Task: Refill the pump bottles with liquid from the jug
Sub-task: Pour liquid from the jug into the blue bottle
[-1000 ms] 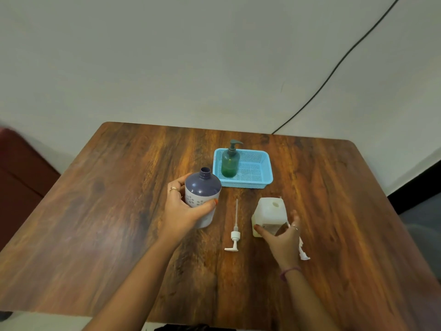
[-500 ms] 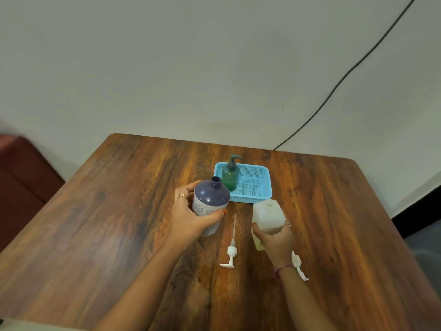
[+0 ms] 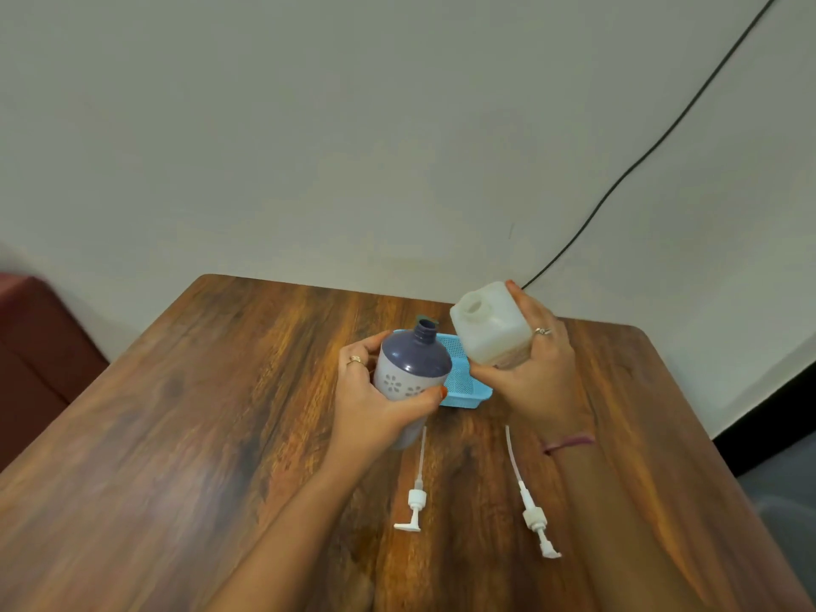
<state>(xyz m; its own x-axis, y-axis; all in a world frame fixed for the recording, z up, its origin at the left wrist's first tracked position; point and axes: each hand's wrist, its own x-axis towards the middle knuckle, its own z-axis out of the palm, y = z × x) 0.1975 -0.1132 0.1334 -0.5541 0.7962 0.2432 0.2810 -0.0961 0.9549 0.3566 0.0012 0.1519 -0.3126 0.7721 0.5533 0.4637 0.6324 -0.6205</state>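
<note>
My left hand grips a purple-topped white bottle with its neck uncapped, held above the wooden table. Up in the air to its right, my right hand holds the translucent white jug, tilted with its open mouth turned left toward the bottle's neck. Two white pump heads with long tubes lie flat on the table, one below the bottle and one under my right forearm. The green pump bottle is almost wholly hidden behind the purple bottle.
A light blue mesh basket stands behind the hands, mostly covered by them. A black cable runs down the white wall to the table's far edge. A dark red piece of furniture is at the left.
My right hand has lifted the jug off the table and tilted it toward the purple bottle. My left hand has raised that bottle slightly. The second pump head is now uncovered.
</note>
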